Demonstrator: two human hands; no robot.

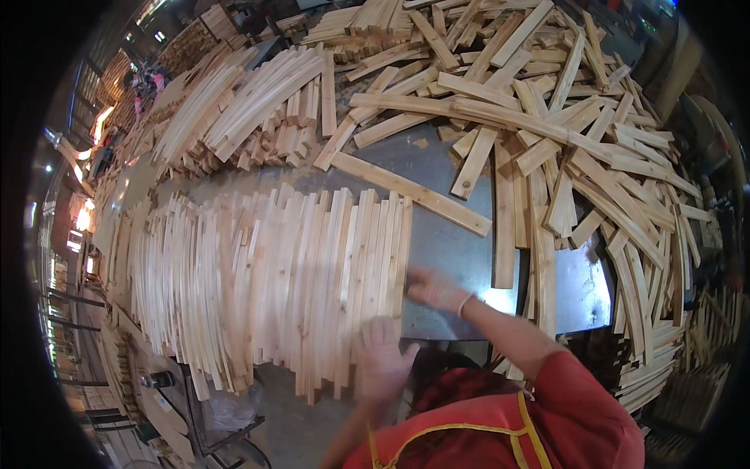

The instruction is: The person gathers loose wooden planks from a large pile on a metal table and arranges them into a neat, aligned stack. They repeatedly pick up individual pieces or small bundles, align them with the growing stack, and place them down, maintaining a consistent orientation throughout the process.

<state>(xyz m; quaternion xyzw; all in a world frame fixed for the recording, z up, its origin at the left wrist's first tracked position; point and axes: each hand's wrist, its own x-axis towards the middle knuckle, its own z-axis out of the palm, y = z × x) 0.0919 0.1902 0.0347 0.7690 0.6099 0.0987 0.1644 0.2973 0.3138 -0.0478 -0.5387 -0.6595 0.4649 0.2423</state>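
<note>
A long row of pale wooden slats (312, 266) stands packed side by side on the metal table (449, 258), their ends facing me. My left hand (383, 353), in a pale covering, lies flat with thumb spread against the near ends at the row's right part. By the right side of the last slat is my right hand (439, 292), blurred, its fingers pointing at the row. Whether those fingers touch the wood or pinch anything is not clear. One loose slat (414, 194) lies slantwise just behind the row's right end.
A jumbled heap of wooden slats (539, 125) covers the table's far right and hangs over its edge. Behind the row are neater stacks of slats (258, 102). A metal frame with clear plastic (234, 410) stands below on the left. Another person (147, 84) is far left.
</note>
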